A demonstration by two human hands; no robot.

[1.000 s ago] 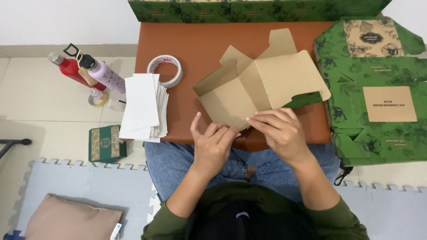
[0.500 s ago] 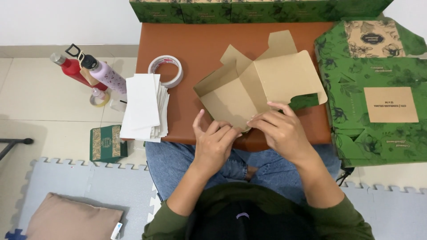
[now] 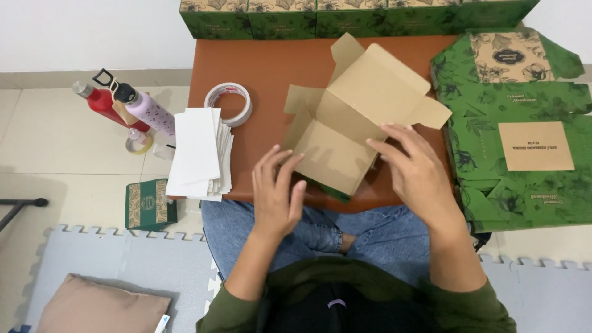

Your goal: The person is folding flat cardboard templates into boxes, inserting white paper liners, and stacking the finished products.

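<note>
At the near edge of the brown counter (image 3: 265,68), the half-formed cardboard box (image 3: 357,117) had opened up further than it was half a second earlier: its kraft inside faced up, panels and flaps stood more upright, and the whole piece had turned so that one corner hung toward me over the counter's edge. I read that as the flat blank having started to take a box shape, though no flap looked tucked yet.

My left hand (image 3: 279,194) had come off the fold and was spread open, fingers splayed, only the fingertips touching the lower left panel. My right hand (image 3: 419,172) was also open, fingers extended flat against the right side panel, pressing rather than gripping; neither hand had closed around anything.

Just left of the box lay a roll of tape (image 3: 229,103) and a stack of white paper (image 3: 197,154) overhanging the counter. Beyond those, on the floor, stood two bottles (image 3: 123,105) and a small green box (image 3: 150,203). To the right lay flat green box blanks (image 3: 518,185), and finished green boxes (image 3: 345,15) lined the far side.
</note>
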